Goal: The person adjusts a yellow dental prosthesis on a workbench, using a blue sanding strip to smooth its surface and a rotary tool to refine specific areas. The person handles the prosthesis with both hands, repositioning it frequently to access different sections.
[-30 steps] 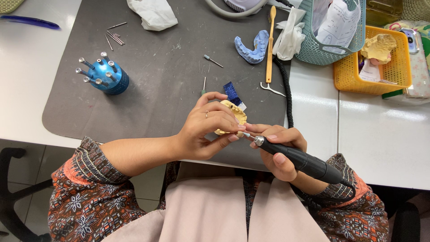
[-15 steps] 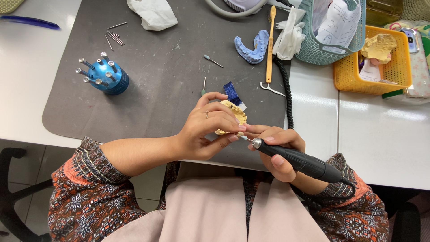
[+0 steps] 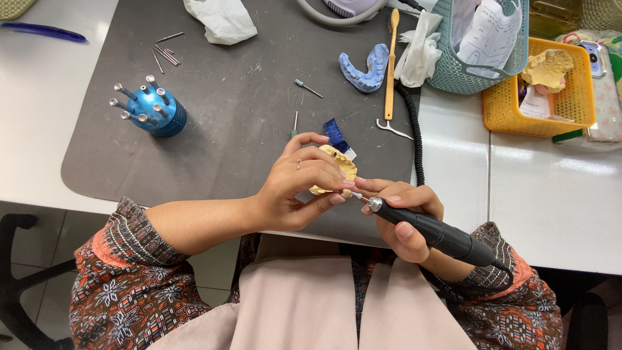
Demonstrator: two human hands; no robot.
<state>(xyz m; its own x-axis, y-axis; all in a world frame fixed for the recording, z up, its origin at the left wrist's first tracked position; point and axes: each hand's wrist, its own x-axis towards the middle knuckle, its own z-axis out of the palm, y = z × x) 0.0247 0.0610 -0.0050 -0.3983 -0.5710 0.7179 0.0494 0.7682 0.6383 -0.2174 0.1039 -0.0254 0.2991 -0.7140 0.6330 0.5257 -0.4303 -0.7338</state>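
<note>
My left hand (image 3: 303, 185) grips a yellow plaster dental cast (image 3: 341, 165) just above the front edge of a dark grey mat (image 3: 227, 97). My right hand (image 3: 405, 210) is closed around a black rotary handpiece (image 3: 440, 234), held like a pen. Its small bur tip touches the cast at the lower right, next to my left thumb. The handpiece's black cord (image 3: 414, 136) runs up across the table. Most of the cast is hidden by my fingers.
A blue bur stand (image 3: 155, 111) with several burs stands at the mat's left. Loose burs (image 3: 165, 55), a blue dental cast (image 3: 363, 68), a wooden-handled tool (image 3: 391, 65), tissue (image 3: 220, 19), a teal basket (image 3: 479, 45) and a yellow basket (image 3: 544, 91) with another cast lie further back.
</note>
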